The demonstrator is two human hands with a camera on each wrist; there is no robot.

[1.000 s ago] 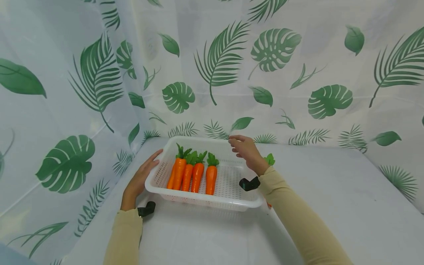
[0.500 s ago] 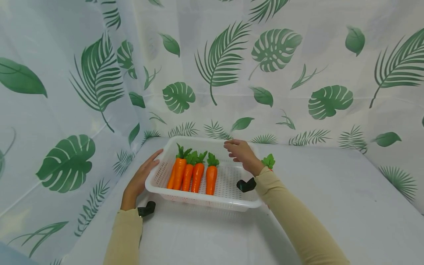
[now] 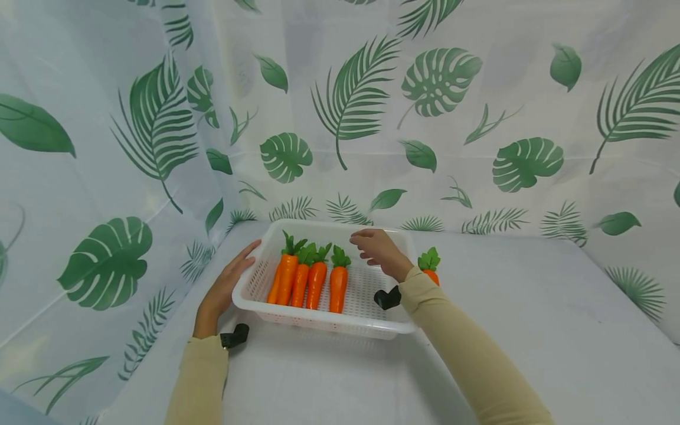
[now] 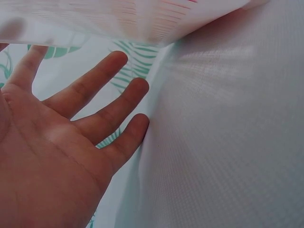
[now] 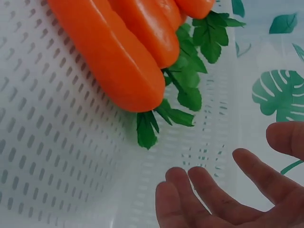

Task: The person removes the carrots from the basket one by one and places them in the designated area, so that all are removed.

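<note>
A white perforated plastic basket (image 3: 332, 320) stands on the table, with several orange carrots (image 3: 317, 280) topped by green leaves lying side by side in its left and middle part. My left hand (image 3: 227, 283) is at the basket's left side, fingers extended; in the left wrist view the spread fingers (image 4: 114, 111) show beneath the basket's wall (image 4: 137, 23). Over the basket's right half hovers my right hand (image 3: 381, 252). Its relaxed fingers (image 5: 213, 190) hold nothing in the right wrist view, apart from the nearest carrot (image 5: 114, 61).
Another carrot (image 3: 430, 275) lies on the table outside the basket's right side, partly hidden by the right forearm. White curtains (image 3: 446, 136) printed with green leaves rise behind and at the left. The white tabletop (image 3: 536, 307) extends to the right.
My right hand has moved left and slightly down over the basket, and more of the carrot outside shows. The left hand, the basket and the carrots in it have stayed put.
</note>
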